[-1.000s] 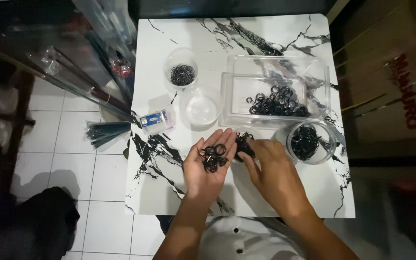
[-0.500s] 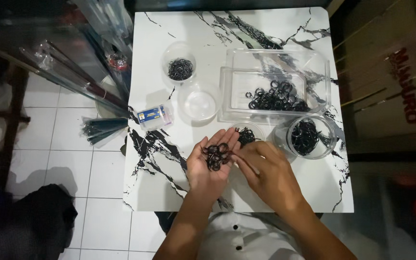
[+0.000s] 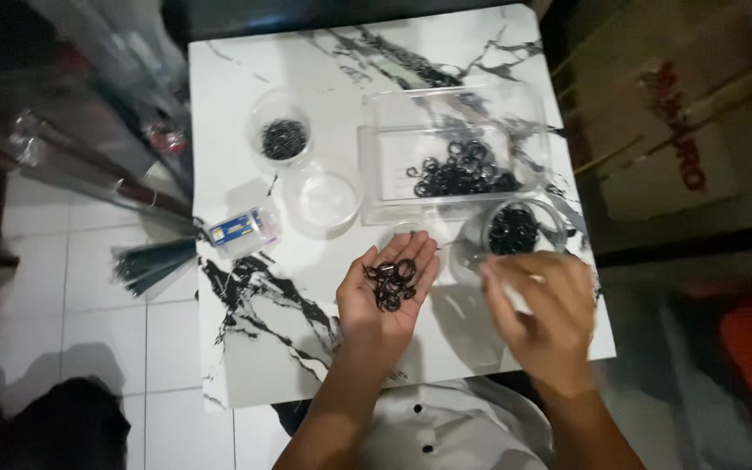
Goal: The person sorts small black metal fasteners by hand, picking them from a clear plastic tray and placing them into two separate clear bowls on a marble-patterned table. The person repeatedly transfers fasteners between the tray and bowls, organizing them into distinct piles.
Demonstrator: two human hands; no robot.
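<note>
My left hand (image 3: 386,300) lies palm up over the marble table (image 3: 245,348) and cups a small heap of black rings (image 3: 392,280). My right hand (image 3: 540,312) hovers to its right, blurred, fingers curled, just below a round clear cup of black rings (image 3: 513,231). I cannot tell whether its fingertips pinch a ring. Behind them a clear rectangular box (image 3: 450,157) holds a loose pile of black rings.
A second round cup with black rings (image 3: 282,137) stands at the back left, an empty round clear lid or cup (image 3: 325,202) in front of it, a small blue-and-clear packet (image 3: 242,230) at the left edge. Cardboard boxes (image 3: 681,130) stand on the right.
My right hand has drawn away from the left palm to the right, toward the round cup. The left hand stays palm up with the rings.
</note>
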